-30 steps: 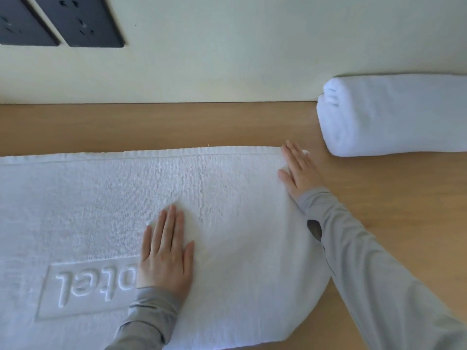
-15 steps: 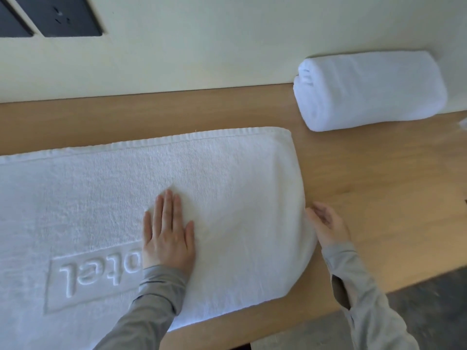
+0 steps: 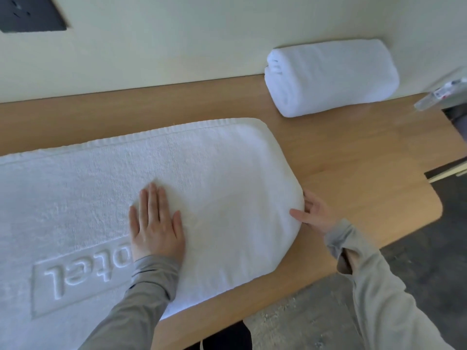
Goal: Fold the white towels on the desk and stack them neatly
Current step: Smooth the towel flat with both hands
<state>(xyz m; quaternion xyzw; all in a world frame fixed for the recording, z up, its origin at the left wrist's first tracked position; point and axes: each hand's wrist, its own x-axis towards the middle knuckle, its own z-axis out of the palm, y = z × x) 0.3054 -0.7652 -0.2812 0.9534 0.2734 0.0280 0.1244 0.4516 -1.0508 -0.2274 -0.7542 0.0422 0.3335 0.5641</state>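
Pressing flat on the towel point(image 3: 227, 178), the left hand point(image 3: 155, 223) has its fingers straight and together, just right of the raised lettering point(image 3: 75, 274). The towel covers the left of the desk point(image 3: 353, 160), its right end a rounded fold. The right hand point(image 3: 313, 213) is at that fold, thumb on the cloth, fingers against the edge; whether it grips cannot be told. A rolled towel point(image 3: 333, 77) lies far right by the wall point(image 3: 177, 46).

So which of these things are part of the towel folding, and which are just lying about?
Job: flat white embossed towel, rolled white towel, wooden desk, left hand, right hand.
Lying about: black wall socket plate, clear plastic packet.
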